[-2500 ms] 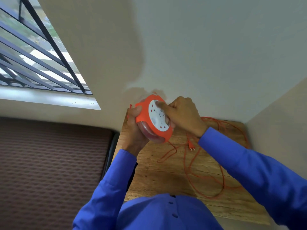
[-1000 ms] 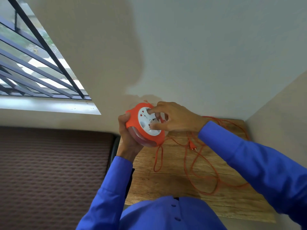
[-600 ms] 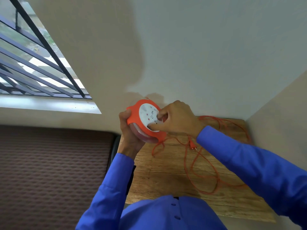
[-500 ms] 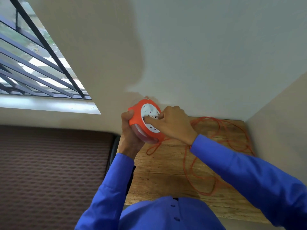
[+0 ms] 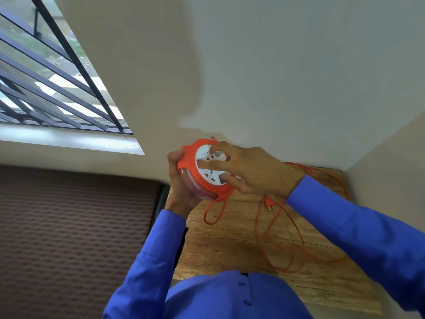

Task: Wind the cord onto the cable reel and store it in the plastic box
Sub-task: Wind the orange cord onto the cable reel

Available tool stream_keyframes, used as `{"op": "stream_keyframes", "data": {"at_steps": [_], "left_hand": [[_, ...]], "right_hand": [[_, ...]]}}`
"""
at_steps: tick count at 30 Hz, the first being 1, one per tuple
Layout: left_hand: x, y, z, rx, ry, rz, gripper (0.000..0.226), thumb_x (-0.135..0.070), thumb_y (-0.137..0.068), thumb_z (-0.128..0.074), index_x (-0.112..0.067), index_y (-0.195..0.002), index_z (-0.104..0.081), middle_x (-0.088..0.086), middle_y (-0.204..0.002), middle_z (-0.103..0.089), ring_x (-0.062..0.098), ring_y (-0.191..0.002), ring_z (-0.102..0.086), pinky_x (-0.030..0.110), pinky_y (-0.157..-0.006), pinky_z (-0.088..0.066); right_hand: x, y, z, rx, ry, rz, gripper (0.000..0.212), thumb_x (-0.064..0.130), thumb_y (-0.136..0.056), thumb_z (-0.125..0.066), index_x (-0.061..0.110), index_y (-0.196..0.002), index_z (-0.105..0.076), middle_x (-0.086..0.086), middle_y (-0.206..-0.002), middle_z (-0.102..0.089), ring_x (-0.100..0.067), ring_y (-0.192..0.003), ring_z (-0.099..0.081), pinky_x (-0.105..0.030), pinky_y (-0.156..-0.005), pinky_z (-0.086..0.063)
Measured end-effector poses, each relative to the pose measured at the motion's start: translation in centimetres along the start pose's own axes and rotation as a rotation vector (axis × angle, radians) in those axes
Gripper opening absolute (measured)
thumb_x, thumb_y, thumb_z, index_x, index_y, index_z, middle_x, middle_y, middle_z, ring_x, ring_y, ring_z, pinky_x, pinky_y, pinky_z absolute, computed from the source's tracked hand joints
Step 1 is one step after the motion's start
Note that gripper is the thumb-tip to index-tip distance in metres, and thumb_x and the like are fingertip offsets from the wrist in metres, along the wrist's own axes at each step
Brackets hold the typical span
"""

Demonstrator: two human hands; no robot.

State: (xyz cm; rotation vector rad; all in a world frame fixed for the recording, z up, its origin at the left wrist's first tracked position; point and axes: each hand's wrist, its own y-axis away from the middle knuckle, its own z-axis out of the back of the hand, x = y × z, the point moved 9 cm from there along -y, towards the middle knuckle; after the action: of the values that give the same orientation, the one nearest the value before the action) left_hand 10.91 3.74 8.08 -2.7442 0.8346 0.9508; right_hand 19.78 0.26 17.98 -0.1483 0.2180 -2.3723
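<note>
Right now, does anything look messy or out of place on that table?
Only the cord: most of it lies in loose, overlapping loops on the table, plug free, not yet on the reel. No damage shows, and no box is in view.

The cable reel is held above the table's far left corner. The cord lies on the table to its right, its plug near the reel.
</note>
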Motion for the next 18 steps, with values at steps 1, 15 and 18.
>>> {"op": "stream_keyframes", "data": {"at_steps": [1,15,18], "left_hand": [[0.2,0.0,0.1,0.002,0.006,0.009,0.09,-0.069,-0.094,-0.044,-0.005,-0.158,-0.045,0.022,-0.134,-0.064,0.038,-0.118,-0.067,0.048,-0.096,-0.059],[0.9,-0.3,0.5,0.017,-0.036,0.011,0.093,-0.066,-0.092,-0.065,-0.004,-0.16,-0.051,0.025,-0.139,-0.068,0.042,-0.128,-0.066,0.054,-0.106,-0.054],[0.0,-0.4,-1.0,0.066,-0.079,-0.001,0.083,-0.066,-0.086,-0.071,-0.012,-0.149,-0.066,0.02,-0.134,-0.072,0.036,-0.123,-0.069,0.05,-0.103,-0.057]], "right_hand": [[-0.1,0.0,-0.1,0.008,0.031,-0.006,0.057,0.037,-0.099,-0.062,0.045,-0.153,-0.045,-0.004,-0.146,-0.053,-0.019,-0.095,-0.069,-0.03,-0.056,-0.054],[-6.0,1.2,-2.2,-0.169,-0.733,-0.983,0.071,0.072,-0.078,-0.077,0.004,-0.057,-0.072,0.008,-0.035,-0.053,-0.005,-0.036,-0.052,-0.024,-0.049,-0.044],[-5.4,1.3,-1.6,-0.17,-0.598,-0.929,0.075,0.068,-0.098,-0.06,0.006,-0.058,-0.073,0.005,-0.035,-0.051,-0.008,-0.039,-0.052,-0.027,-0.053,-0.042]]}}
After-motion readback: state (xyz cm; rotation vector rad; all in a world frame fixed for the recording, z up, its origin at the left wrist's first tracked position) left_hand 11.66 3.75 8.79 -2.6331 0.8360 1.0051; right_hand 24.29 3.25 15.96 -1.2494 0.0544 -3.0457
